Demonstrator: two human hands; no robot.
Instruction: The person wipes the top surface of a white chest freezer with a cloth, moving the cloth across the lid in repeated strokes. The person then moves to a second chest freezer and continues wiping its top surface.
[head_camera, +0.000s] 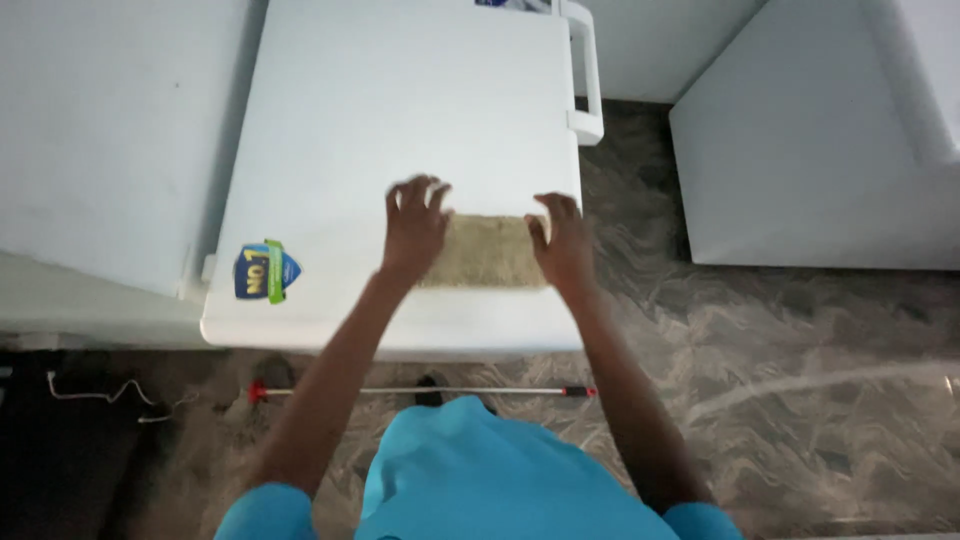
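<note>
Far left: white wall (100, 130), w/ a white cable (100, 393) on the dark floor below it. Next, a white chest freezer (400, 100) seen from above, lid shut. Blue-green sticker (266, 271) sits near the lid's front left corner.

Left hand (414, 228) lies flat on the lid, fingers spread, palm down, pressing the left end of a beige cloth (487, 252). Hand is open, not gripping, just bearing on the fabric. Cloth is a folded rectangle, lying flat near the lid's front edge, right of centre, long side parallel to that edge. It spans the gap between both hands, each hand covering one short end.

Right hand (562, 243) rests on the cloth's right end, close to the lid's right edge; fingers extended & slightly apart, also open, palm down. Both forearms run back toward the person's blue shirt (480, 470) at bottom centre.

On the floor just in front of the freezer: thin metal pole (420, 391) w/ red ends, lying parallel to the front edge.

Freezer handle (587, 65) sits at the lid's back right edge. Right of that, marbled grey floor (780, 380), then another white appliance (820, 150) at top right, well apart from the freezer.
</note>
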